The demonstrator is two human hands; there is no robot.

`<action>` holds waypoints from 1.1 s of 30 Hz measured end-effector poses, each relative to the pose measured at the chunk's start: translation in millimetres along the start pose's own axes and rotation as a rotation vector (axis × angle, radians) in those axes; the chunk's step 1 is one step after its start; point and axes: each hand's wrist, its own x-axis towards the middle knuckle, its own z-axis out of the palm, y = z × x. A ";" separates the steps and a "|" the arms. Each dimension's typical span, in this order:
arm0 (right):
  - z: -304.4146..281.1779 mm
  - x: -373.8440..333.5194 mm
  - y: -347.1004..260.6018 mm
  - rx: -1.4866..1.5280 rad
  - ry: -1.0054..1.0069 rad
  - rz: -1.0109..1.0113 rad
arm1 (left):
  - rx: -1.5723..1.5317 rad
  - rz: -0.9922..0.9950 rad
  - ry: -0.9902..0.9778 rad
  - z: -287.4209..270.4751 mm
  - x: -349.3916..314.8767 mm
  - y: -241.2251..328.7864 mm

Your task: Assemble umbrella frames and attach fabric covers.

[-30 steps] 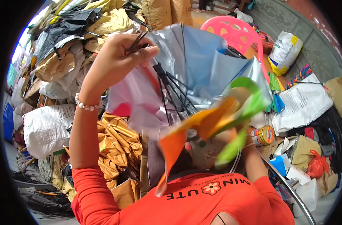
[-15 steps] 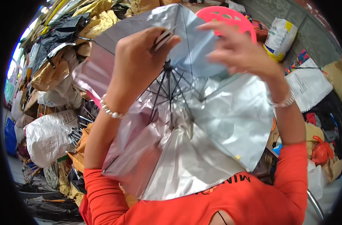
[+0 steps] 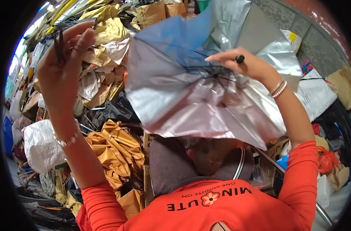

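My right hand (image 3: pixel 246 65) is closed round the shaft of an open umbrella (image 3: pixel 175 104), whose black shaft end pokes out past the hand. The canopy's silvery inside faces me, with dark ribs meeting at a hub near my fingertips. Off to the left, my left hand (image 3: pixel 63 65) is raised, clear of the umbrella. It grips a slim, pointed metal tool (image 3: pixel 60 46) that looks like thread snips or tweezers; the exact kind is hard to make out. Beaded bracelets circle both wrists.
Heaps of folded cloth and paper-like bundles (image 3: pixel 106 42) fill the left. Orange-brown fabric (image 3: pixel 113 150) and a white sack (image 3: pixel 42 146) lie lower left. At the right are another white sack (image 3: pixel 318 94) and a red plastic bag (image 3: pixel 326 158). My lap (image 3: pixel 167 161) is below the umbrella.
My left hand has moved away from the umbrella's middle to the far left, still with the metal tool. My right hand now holds the shaft; the umbrella has tilted and shifted up and right.
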 end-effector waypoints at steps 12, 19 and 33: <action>14.4 -55.7 -61.0 -0.611 -0.199 -0.348 | 0.407 0.090 -0.502 120.7 -33.2 -125.7; -41.3 -71.2 -0.2 0.305 0.273 0.431 | 0.388 -0.359 -0.533 98.9 -83.8 -242.9; -76.2 -61.5 74.6 0.455 0.552 0.346 | -0.160 -0.367 -0.111 65.9 -176.1 -107.6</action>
